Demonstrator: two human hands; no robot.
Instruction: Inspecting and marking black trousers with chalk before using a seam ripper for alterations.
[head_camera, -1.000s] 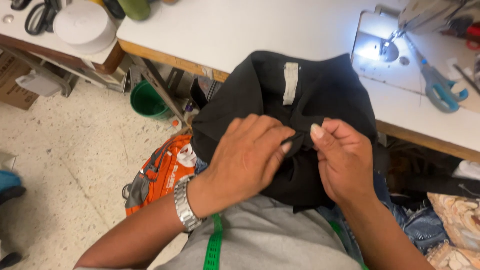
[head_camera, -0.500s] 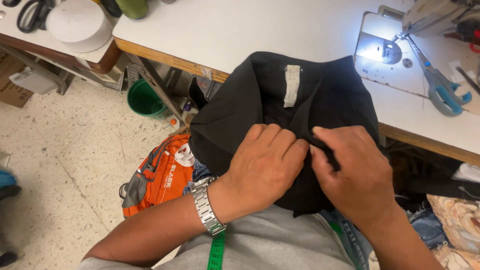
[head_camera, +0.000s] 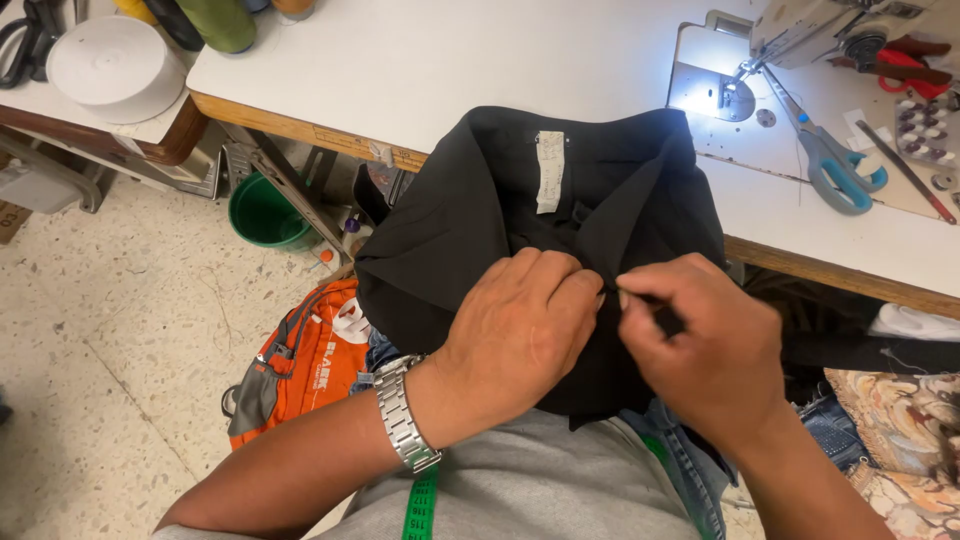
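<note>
Orange backpack (head_camera: 300, 365) on floor, near left. Left hand (head_camera: 520, 335) – fingers pressed together on black fabric garment (head_camera: 480, 220), pinning fold over lap. Right hand (head_camera: 705, 345) pinches same fold, likely to keep seam taut. Blue-handled scissors (head_camera: 835, 165) far right on white sewing table (head_camera: 450, 70).

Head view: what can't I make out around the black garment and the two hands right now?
- The spot pinched on the black garment: covered by the left hand and right hand.
- Any small tool in the fingers: hidden, cannot tell.
- The white label: print too small.
- The sewing machine: cut off by the top edge.
</note>
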